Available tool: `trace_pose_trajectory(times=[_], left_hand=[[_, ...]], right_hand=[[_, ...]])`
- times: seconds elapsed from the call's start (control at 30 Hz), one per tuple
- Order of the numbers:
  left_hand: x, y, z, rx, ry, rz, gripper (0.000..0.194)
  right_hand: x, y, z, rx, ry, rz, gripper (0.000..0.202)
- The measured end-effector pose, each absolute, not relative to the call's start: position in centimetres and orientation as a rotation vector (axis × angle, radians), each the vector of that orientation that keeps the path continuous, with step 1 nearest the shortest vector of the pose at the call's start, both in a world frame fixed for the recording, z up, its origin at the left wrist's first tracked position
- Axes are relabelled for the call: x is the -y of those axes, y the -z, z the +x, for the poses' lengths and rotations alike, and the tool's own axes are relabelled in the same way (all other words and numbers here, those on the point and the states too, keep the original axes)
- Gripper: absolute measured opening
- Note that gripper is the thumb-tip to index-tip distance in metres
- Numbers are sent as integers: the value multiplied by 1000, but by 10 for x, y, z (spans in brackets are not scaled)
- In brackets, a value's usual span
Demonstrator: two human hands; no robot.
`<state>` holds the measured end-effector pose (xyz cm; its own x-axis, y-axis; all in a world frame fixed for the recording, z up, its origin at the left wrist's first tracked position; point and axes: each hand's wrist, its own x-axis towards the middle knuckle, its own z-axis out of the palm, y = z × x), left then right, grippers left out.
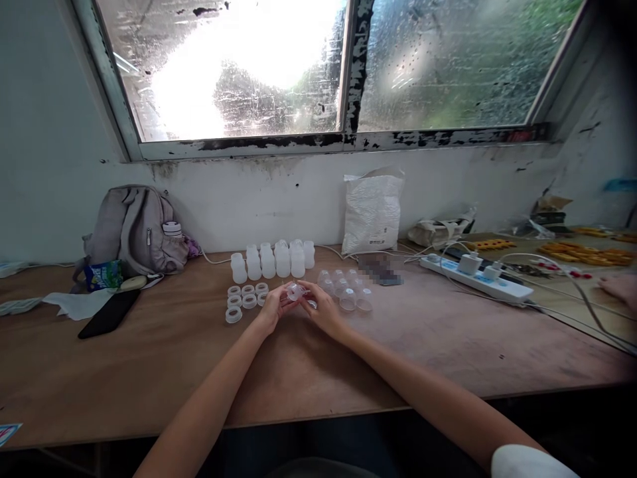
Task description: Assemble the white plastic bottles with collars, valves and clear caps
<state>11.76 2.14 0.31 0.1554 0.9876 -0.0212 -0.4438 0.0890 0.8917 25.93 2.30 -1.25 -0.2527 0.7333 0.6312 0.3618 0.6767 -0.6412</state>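
Between my two hands, a small clear plastic piece [295,291] is held just above the table; its exact kind is hard to make out. My left hand [277,305] has its fingers closed on one side of it, and my right hand [321,308] grips the other side. Left of my left hand lie several translucent plastic rings [233,315] in rows. Beyond my hands stand several frosted white plastic bottles [269,264] in a cluster. Several clear plastic cups [348,299] are grouped just right of my right hand.
A grey backpack [132,229] and a black phone [110,312] are at the left. A white plastic packet [373,212] leans on the wall. Cables run to a white power strip [478,279]. At the far right, another person's hand [620,289] is near yellow parts [587,253].
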Motion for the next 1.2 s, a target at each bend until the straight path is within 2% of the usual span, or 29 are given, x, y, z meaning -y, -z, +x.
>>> trace_pose_trajectory(times=[0.23, 0.33, 0.5, 0.9, 1.2], left_hand=[[-18, -4, 119, -825, -1257, 923, 14], [-16, -6, 119, -842, -1255, 920, 15], [-14, -7, 120, -793, -1238, 945, 19], [-14, -14, 109, -810, -1204, 1189, 27], [-16, -11, 107, -777, -1162, 1242, 33]], right_hand=[[-20, 12, 259, 1888, -491, -821, 40], [-18, 9, 258, 1852, -566, -815, 42], [-18, 6, 258, 1752, -715, -840, 22], [-19, -8, 264, 1371, -1494, -683, 16], [-21, -7, 265, 1241, -1726, -613, 15]])
